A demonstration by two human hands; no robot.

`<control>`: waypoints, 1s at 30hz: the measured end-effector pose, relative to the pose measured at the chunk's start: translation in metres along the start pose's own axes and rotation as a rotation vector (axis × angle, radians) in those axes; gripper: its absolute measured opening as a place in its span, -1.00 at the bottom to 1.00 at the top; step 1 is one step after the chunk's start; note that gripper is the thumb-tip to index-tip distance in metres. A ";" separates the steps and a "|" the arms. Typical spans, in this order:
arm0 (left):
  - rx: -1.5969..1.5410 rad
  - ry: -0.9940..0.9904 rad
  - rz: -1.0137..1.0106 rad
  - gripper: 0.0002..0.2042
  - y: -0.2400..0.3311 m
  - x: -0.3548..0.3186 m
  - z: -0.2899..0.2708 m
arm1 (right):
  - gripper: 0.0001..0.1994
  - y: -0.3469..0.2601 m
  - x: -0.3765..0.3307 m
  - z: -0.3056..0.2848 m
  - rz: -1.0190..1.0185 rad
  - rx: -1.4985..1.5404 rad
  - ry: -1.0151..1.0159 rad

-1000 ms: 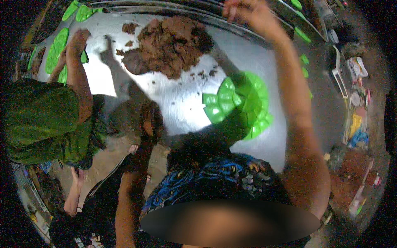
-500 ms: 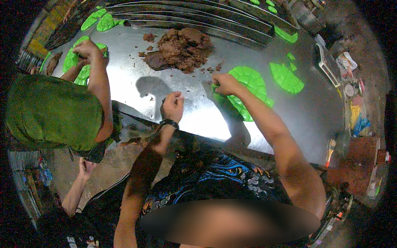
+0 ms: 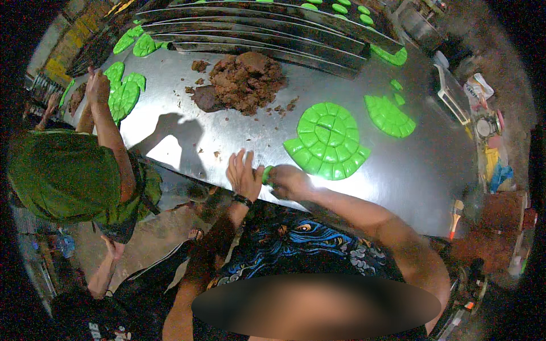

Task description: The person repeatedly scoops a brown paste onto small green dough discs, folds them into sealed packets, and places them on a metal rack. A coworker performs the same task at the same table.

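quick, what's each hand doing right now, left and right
Left hand: open, fingers spread, palm against the small green piece.
Right hand: closed around the same small green piece.

A small moulding workshop. A long sheet-metal worktable (image 3: 239,136) carries a heap of crumbly brown clay-like material (image 3: 242,82), bright green segmented plastic moulds (image 3: 329,141) and stacked long metal trays (image 3: 250,28). A paintbrush (image 3: 455,211) and cluttered small containers (image 3: 486,128) line the table's right edge, above a bare dirt floor (image 3: 153,238).

We see bright overhead light glaring off the metal table (image 3: 227,136), a sharp shadow, dark bent fisheye edges, slight blur.
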State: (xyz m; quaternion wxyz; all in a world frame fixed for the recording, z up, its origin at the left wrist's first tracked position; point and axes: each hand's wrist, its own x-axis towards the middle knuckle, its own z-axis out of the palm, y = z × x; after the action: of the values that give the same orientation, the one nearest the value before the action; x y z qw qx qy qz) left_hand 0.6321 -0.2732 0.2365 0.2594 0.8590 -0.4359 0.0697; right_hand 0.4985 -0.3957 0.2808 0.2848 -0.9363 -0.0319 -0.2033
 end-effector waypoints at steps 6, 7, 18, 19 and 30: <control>-0.200 -0.037 0.061 -0.69 0.012 -0.040 0.020 | -0.79 0.127 0.046 -0.024 0.409 0.245 -0.121; -0.345 -0.097 0.021 -0.71 0.019 -0.039 0.021 | -0.79 0.165 0.072 -0.026 0.303 -0.039 0.030; -1.591 -0.205 -0.691 -0.66 0.039 0.053 -0.029 | -0.86 0.300 0.142 -0.026 0.191 -0.453 -0.242; -1.813 -0.082 -0.678 -0.65 0.038 0.065 -0.030 | -0.86 0.297 0.145 -0.030 0.213 -0.494 -0.310; -1.907 0.006 -1.118 -0.74 0.029 0.099 0.030 | -0.84 0.167 0.105 -0.054 0.590 0.713 0.051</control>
State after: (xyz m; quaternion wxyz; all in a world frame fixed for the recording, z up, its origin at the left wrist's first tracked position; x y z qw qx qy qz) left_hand 0.6667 -0.3725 0.2560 0.8112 0.3822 0.1393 -0.4200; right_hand 0.6046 -0.5707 0.2771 0.6355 -0.7435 0.1751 -0.1129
